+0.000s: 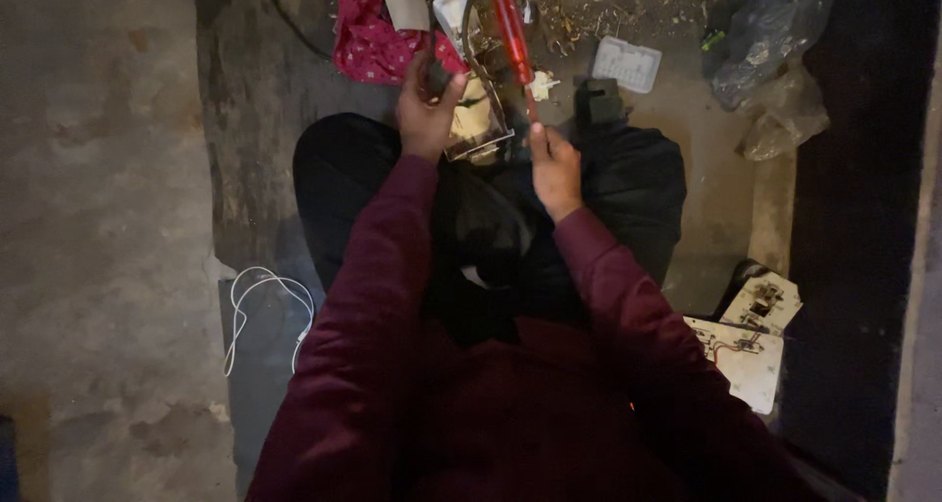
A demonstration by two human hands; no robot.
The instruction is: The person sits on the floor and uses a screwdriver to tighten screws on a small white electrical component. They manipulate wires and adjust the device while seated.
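- My left hand [424, 109] has its fingers [439, 78] curled shut around the top of a small part [476, 119], pale with a clear or metal frame, held up above my knees. I cannot tell how firm that hold is.
- My right hand [552, 163] is closed on the shaft of a red-handled screwdriver [513, 39], the handle pointing away from me, the tip hidden somewhere at the part's edge.
- If the tip slips off, I judge it could jab toward my left hand, which sits just beside it (the two are very near).
- Gripping the shaft rather than the handle gives me poor leverage, so a twist could make the part rotate or drop onto my dark trousers [628, 183].
- Anything small that falls would likely vanish among the debris [589, 11] on the floor [98, 168] ahead, near the red cloth [368, 41] and white tray [626, 64].
- The circuit boards [751, 340] at my right lie close to my elbow; a jerk might knock them.
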